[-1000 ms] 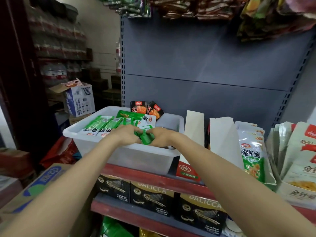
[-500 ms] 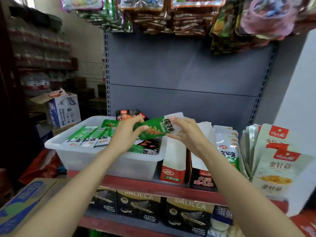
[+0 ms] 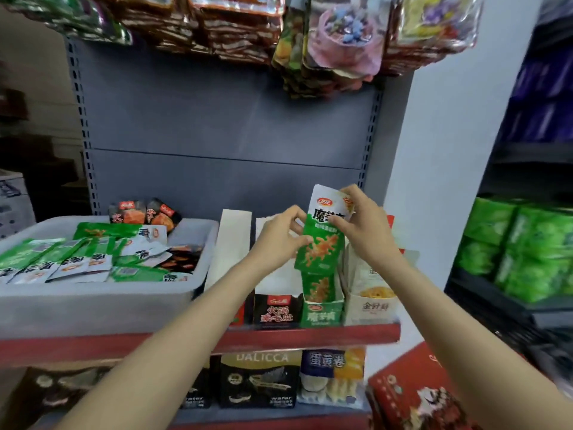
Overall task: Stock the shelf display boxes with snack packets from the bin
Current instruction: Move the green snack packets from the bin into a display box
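Packet point(image 3: 321, 243), green, now upright over green display box point(image 3: 322, 308), w/ a like packet already inside; 1 s ago it was down in bin point(image 3: 102, 301). So loading step's begun. Left hand point(image 3: 276, 240) & right hand point(image 3: 367, 231) fingers pinch its edges. Count: 1 packet held, 4 boxes on shelf point(image 3: 310, 335), 1 bin

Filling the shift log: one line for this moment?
step: placing | left hand + right hand: grip green packet | over: green display box | bin: packets remain
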The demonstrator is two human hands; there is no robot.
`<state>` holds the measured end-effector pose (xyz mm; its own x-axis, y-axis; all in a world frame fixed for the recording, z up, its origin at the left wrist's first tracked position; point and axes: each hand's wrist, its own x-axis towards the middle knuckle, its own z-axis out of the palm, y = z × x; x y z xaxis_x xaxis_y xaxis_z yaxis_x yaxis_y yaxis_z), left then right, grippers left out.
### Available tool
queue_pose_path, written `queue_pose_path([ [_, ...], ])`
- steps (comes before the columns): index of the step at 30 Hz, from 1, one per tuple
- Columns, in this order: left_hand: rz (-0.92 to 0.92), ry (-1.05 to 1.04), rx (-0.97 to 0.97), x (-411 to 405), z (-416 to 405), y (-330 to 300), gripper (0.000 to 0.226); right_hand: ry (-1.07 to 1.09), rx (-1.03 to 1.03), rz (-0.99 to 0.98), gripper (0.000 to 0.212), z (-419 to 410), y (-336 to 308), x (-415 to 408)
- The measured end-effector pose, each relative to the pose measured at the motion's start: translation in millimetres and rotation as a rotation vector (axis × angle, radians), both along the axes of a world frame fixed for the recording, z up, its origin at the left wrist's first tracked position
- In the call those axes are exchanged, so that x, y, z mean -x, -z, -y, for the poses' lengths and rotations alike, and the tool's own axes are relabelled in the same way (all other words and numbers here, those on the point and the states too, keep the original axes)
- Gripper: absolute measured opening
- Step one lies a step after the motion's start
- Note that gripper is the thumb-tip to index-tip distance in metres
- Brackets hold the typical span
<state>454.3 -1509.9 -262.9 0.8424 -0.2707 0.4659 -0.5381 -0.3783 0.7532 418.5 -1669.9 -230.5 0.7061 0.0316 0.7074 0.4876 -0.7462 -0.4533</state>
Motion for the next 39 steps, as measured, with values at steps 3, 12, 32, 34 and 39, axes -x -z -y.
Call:
queue_pose_path([
  [3, -0.028, 0.004, -0.062, -2.2, 17.7, 7.6, 0.026, 0.086, 0.174, -0.033, 0.03, 9.0, 3.1, -3.8],
  [12, 0.08, -0.223, -0.011, -19.3, 16.7, 13.6, 0.024, 0.126, 0.504, -0.203, 0.037, -3.3, -1.5, -27.8],
  [32, 0.107, -0.21, -0.351, -36.2, 17.9, 23.9, 0.032, 0.117, 0.442, -0.352, 0.022, 6.9, 14.5, -61.2],
  [34, 0.131, -0.23, -0.281, -33.8, 12.8, 19.6, 0.027, 0.086, 0.367, -0.373, 0.02, 7.4, 10.6, -61.1],
  [39, 0.153, -0.281, -0.087, -16.7, -10.7, 8.0, 0.009, -0.016, 0.2, -0.289, 0.015, 0.6, 2.7, -49.8],
])
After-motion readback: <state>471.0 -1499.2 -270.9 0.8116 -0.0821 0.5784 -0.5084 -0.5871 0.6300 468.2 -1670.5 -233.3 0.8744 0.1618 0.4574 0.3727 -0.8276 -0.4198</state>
